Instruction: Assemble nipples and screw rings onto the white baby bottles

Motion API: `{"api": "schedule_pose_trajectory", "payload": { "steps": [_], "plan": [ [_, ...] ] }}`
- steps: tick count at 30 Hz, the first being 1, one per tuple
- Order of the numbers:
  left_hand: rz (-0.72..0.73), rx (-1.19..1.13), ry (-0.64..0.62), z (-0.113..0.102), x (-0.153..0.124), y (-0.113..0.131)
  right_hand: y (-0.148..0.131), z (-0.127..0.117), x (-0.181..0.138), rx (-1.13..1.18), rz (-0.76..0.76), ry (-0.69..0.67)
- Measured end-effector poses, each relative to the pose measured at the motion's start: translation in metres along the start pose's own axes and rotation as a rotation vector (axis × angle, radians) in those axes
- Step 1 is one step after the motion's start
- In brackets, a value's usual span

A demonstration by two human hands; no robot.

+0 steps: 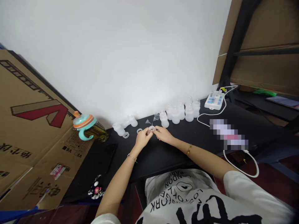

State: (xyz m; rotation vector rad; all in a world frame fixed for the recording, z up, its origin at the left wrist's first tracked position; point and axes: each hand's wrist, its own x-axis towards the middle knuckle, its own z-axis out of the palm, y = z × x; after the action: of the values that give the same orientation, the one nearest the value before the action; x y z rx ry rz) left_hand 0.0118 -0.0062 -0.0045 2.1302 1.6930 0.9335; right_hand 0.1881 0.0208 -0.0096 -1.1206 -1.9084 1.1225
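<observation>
My left hand [143, 139] and my right hand [164, 134] meet over the black table [201, 137], both pinching a small clear ring-shaped part [151, 128] between their fingertips. Just behind the hands lie small clear funnels [148, 121] and a translucent white bottle [164, 119]. Two loose clear rings [125, 135] lie to the left, beside tipped translucent bottles [119, 129]. A row of several upright translucent bottles [184, 111] stands against the wall to the right.
A cup with a teal and orange lid [84, 124] lies at the table's left end. Large cardboard boxes [30, 124] lean at the left. A white power strip [214, 100] with a white cable sits at the back right. A dark phone [107, 157] lies on the table.
</observation>
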Motion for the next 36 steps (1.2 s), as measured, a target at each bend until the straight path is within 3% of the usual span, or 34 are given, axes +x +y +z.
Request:
{"api": "schedule_pose_trajectory", "payload": {
  "steps": [36],
  "plan": [
    [-0.003, 0.012, 0.013, 0.0018, 0.0007, -0.0039, -0.0007, -0.0008, 0.0000, -0.005, -0.019, 0.011]
  ]
}}
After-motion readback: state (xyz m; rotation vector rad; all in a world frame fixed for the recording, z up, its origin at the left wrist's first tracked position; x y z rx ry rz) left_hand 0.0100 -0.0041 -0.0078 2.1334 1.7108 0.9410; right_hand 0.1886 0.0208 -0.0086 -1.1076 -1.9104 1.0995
